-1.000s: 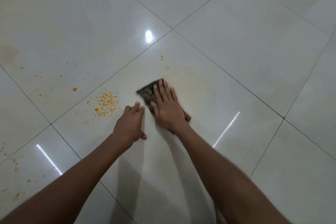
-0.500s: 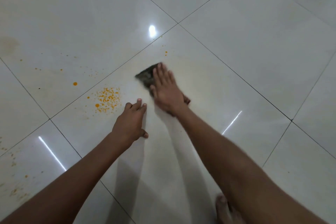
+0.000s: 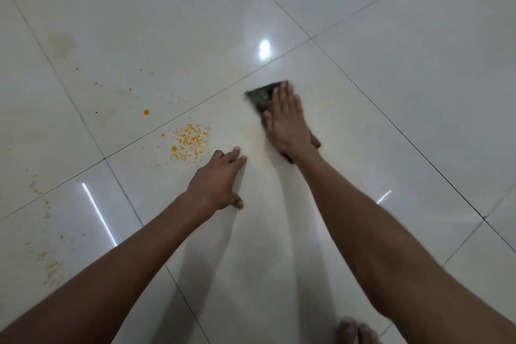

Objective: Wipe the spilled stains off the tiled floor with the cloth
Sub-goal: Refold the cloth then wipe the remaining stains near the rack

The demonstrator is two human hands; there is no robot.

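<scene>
A dark cloth (image 3: pixel 261 98) lies flat on the glossy white tiled floor (image 3: pixel 391 78). My right hand (image 3: pixel 287 126) presses it down with straight fingers; most of the cloth is hidden under the palm. My left hand (image 3: pixel 217 181) rests flat on the tile, fingers spread, a little left of and nearer than the cloth. A cluster of orange speckles (image 3: pixel 191 141) sits just left of my left hand's fingertips. A single orange drop (image 3: pixel 146 112) lies farther left on the neighbouring tile. A faint yellowish smear (image 3: pixel 255 142) shows between the hands.
Fainter brownish specks (image 3: pixel 46 260) trail down the left tiles, and a pale smudge (image 3: pixel 60 43) marks the far left. My bare toes (image 3: pixel 354 332) show at the bottom edge. Dark grout lines cross the floor diagonally.
My right hand has pushed the cloth forward, away from me, across the tile. The small orange dots ahead of it are no longer seen. My left hand has stayed planted.
</scene>
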